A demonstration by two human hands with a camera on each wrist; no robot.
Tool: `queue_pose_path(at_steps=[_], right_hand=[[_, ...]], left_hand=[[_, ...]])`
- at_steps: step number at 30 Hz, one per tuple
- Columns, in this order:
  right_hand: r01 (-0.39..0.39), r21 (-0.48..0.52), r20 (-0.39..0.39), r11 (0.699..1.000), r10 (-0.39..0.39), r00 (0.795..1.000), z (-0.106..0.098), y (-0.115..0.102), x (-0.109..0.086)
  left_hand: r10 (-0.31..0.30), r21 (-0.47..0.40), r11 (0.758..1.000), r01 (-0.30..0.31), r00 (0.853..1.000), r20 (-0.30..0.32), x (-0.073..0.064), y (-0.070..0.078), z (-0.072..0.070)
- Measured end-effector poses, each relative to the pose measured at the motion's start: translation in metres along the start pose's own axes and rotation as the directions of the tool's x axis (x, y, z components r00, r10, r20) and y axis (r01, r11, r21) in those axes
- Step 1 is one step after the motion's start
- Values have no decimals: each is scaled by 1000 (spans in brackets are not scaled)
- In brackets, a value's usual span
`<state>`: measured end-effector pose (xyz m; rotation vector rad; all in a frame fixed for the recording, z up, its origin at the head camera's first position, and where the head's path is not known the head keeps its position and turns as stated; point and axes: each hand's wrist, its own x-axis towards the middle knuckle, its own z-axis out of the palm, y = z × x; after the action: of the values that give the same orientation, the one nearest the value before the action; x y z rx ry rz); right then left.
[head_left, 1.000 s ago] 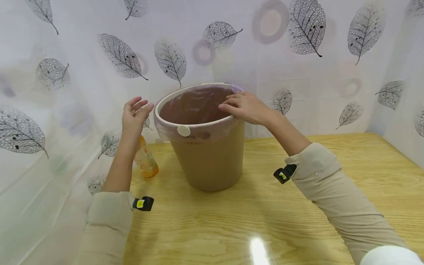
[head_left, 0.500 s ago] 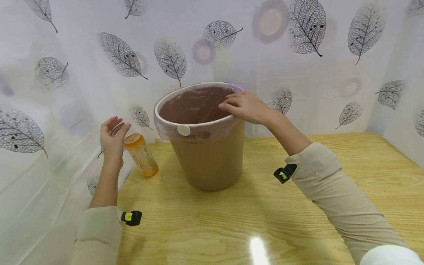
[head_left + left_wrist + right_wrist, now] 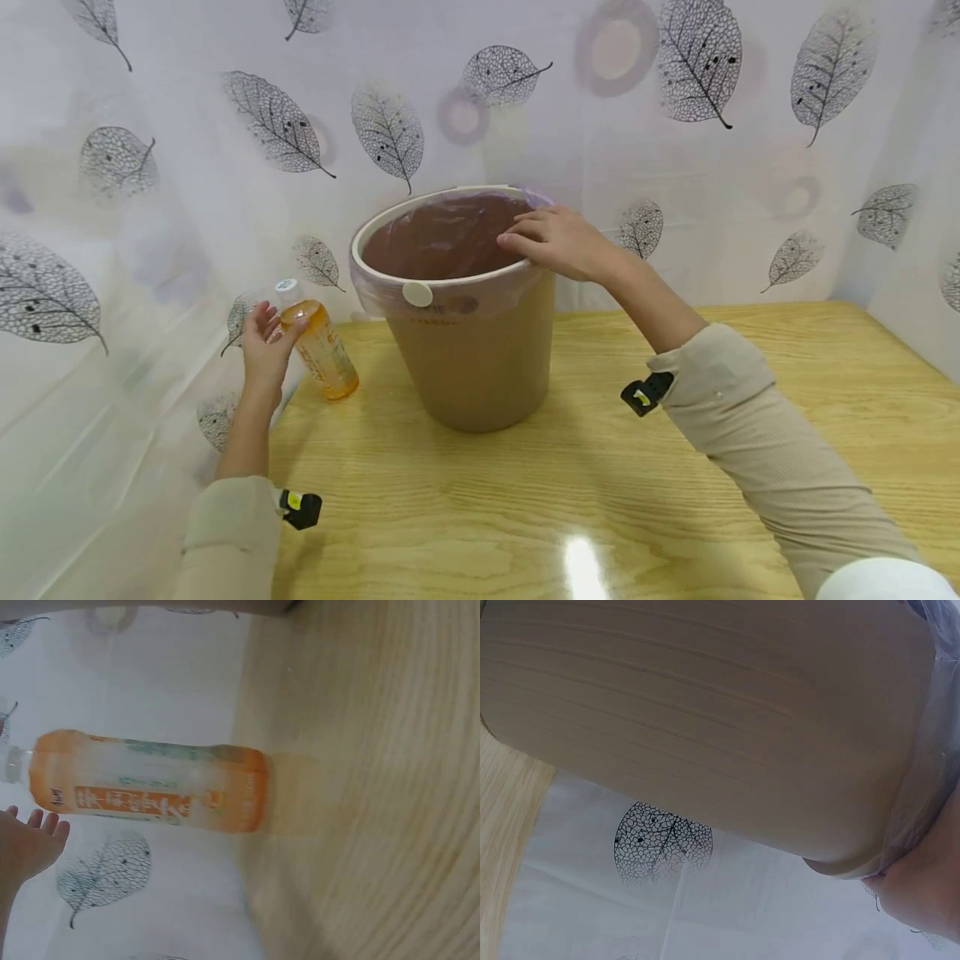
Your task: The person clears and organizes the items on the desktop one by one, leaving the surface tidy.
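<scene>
A drink bottle (image 3: 321, 350) with an orange printed label and a white cap stands at the left of the table; the left wrist view shows it sideways. My left hand (image 3: 267, 350) is beside its upper part, the thumb overlapping the bottle's shoulder in the head view. In the left wrist view, the fingers (image 3: 46, 825) lie loosely next to the shoulder and I see no grip. In the middle stands a brown trash can (image 3: 472, 367) with a cream rim, lined with a translucent purple bag (image 3: 367, 287). My right hand (image 3: 558, 242) rests over its right rim, fingers reaching inside.
The wooden table (image 3: 675, 467) extends in front and to the right of the trash can. A white curtain (image 3: 555, 150) with leaf prints hangs behind and along both sides, close to the bottle on the left.
My left hand has moved from in front of the bottle, leftward and down, then back right to its shoulder. The bottle's cap is now visible. The right hand has stayed on the rim.
</scene>
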<state>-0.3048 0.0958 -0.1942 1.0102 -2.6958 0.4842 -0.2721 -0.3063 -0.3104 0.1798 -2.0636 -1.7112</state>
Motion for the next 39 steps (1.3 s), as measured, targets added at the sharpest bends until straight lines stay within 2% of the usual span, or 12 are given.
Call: queue_pose_path(at_steps=[6, 10, 13, 17, 22, 26, 34, 39], right_hand=[[-9, 8, 5, 1000, 9, 1000, 0, 0, 0], [-6, 8, 6, 1000, 6, 1000, 1, 1, 0], [-5, 3, 3, 1000, 5, 1000, 1, 2, 0], [-5, 7, 3, 1000, 5, 1000, 2, 2, 0], [-6, 1, 1, 1000, 6, 1000, 1, 2, 0], [6, -7, 1, 1000, -6, 1000, 2, 2, 0], [-3, -3, 1, 1000, 3, 1000, 2, 2, 1], [-11, 0, 4, 1000, 11, 1000, 1, 1, 1]], left_hand=[[-1, 31, 1000, 0, 999, 46, -1, -27, 1], [-58, 67, 996, 53, 995, 86, 1, -40, 2], [-104, 71, 993, 98, 990, 90, 1, -46, 6], [-125, 52, 991, 121, 988, 88, 2, -54, 10], [-148, 43, 989, 144, 984, 101, 3, -61, 13], [-174, 39, 985, 171, 981, 86, 1, -63, 13], [-154, 51, 987, 152, 987, 44, 4, -65, 14], [-162, 78, 984, 160, 986, 29, 5, -63, 13]])
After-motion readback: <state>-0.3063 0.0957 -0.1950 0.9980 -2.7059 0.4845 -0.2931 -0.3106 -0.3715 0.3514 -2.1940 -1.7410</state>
